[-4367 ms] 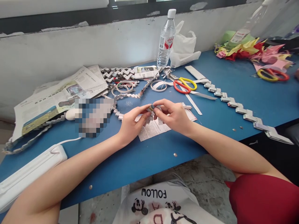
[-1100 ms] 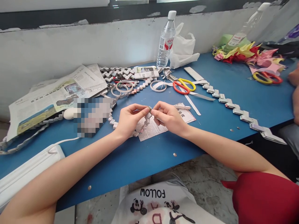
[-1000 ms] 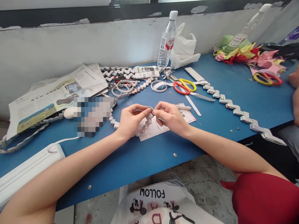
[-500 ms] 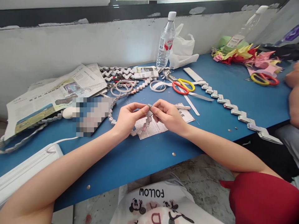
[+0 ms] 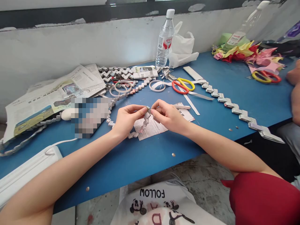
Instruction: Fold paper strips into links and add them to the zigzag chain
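My left hand [image 5: 128, 120] pinches the end of a folded-paper zigzag chain [image 5: 145, 122] between thumb and fingers. The chain hangs from there, curves down behind the hand and runs back up to its left. Close beside it, my right hand [image 5: 167, 116] has thumb and forefinger closed at the same chain end. Its fingertips nearly meet the left ones. Under and behind the hands lies a printed sheet [image 5: 152, 129] with folded strips on it. White paper strips [image 5: 192, 104] and scissors with red and yellow handles [image 5: 181, 86] are just beyond.
Tape rolls [image 5: 157, 86], a water bottle [image 5: 164, 40] and a white plastic bag [image 5: 182, 50] stand or lie behind. Newspapers [image 5: 53, 93] are left, another zigzag chain [image 5: 237, 111] right. Colored paper pieces [image 5: 243, 53], second scissors [image 5: 266, 77] and a person's hand [image 5: 294, 73] are far right.
My fingertips have moved slightly apart, the left hand shifting a little left with the chain end. The view has shifted slightly.
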A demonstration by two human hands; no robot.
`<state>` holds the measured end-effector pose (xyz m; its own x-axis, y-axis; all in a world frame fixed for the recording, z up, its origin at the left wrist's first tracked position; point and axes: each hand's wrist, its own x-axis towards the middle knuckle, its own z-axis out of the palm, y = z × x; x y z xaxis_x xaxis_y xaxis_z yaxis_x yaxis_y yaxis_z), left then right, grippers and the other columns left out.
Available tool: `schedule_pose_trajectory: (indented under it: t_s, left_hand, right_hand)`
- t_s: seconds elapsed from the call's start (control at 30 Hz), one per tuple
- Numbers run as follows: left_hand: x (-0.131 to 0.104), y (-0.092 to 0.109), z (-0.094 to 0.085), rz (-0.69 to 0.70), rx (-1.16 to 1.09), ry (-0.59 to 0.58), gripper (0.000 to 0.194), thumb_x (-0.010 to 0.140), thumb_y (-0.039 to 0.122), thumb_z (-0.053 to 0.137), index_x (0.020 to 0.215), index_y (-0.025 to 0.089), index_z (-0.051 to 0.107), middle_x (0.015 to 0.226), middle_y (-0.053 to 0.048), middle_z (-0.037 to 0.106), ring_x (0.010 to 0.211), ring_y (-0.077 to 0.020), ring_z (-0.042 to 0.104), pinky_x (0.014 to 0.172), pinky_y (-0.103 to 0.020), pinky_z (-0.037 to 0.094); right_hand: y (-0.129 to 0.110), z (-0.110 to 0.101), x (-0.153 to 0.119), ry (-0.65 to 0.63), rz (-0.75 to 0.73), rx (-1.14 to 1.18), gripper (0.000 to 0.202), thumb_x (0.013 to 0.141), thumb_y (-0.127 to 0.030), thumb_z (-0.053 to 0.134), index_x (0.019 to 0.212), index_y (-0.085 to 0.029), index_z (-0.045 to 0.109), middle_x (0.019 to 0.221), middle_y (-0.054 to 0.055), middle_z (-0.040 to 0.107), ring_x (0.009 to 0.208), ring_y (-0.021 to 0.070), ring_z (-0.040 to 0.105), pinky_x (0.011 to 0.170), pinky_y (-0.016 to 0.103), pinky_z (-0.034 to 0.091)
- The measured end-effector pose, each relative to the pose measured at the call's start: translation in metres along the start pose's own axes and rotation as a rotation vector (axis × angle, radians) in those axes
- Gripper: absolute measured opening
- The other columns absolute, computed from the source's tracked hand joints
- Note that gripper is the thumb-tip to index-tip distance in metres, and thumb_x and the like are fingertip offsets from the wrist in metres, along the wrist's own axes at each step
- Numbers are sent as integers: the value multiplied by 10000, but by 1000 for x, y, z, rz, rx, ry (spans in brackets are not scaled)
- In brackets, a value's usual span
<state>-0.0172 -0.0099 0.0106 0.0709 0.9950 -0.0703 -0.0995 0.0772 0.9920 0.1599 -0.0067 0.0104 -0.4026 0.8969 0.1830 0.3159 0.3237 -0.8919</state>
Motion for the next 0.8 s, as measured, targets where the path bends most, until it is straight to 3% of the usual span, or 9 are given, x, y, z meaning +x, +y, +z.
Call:
schedule_pose_trajectory:
  t_s: [0.13, 0.33, 0.53, 0.8]
  left_hand:
    - [0, 0, 0, 8, -37, -9, 270, 644, 379, 833, 800, 170, 760, 839, -56, 740, 781, -168, 673, 815, -344, 561]
    - [-1, 0, 0, 20, 0, -21, 390, 663, 321, 828, 1018, 203, 714, 893, -43, 733, 857, -178, 681, 796, -317, 569]
    - [-3, 3, 0, 78, 68, -22, 336, 667, 298, 825, 961, 184, 709, 845, -41, 734, 849, -184, 689, 764, -295, 572]
    - [-2, 2, 0, 128, 103, 34, 334, 662, 332, 817, 949, 193, 720, 818, -36, 727, 816, -188, 679, 734, -302, 565]
  right_hand:
    - [1, 1, 0, 25, 3, 51, 128, 936, -269, 486, 833, -212, 436, 511, -80, 453, 463, 85, 372, 461, 236, 283]
    - [6, 3, 3, 37, 10, 109, 126, 945, -317, 500, 898, -206, 464, 539, -69, 495, 483, 91, 421, 475, 234, 315]
    - [8, 0, 6, -3, -44, 99, 143, 948, -337, 492, 945, -196, 464, 593, -42, 575, 529, 98, 494, 521, 235, 367]
    - [4, -10, 7, -38, 68, 42, 271, 883, -419, 588, 792, -167, 549, 611, -4, 610, 499, 88, 496, 471, 225, 363]
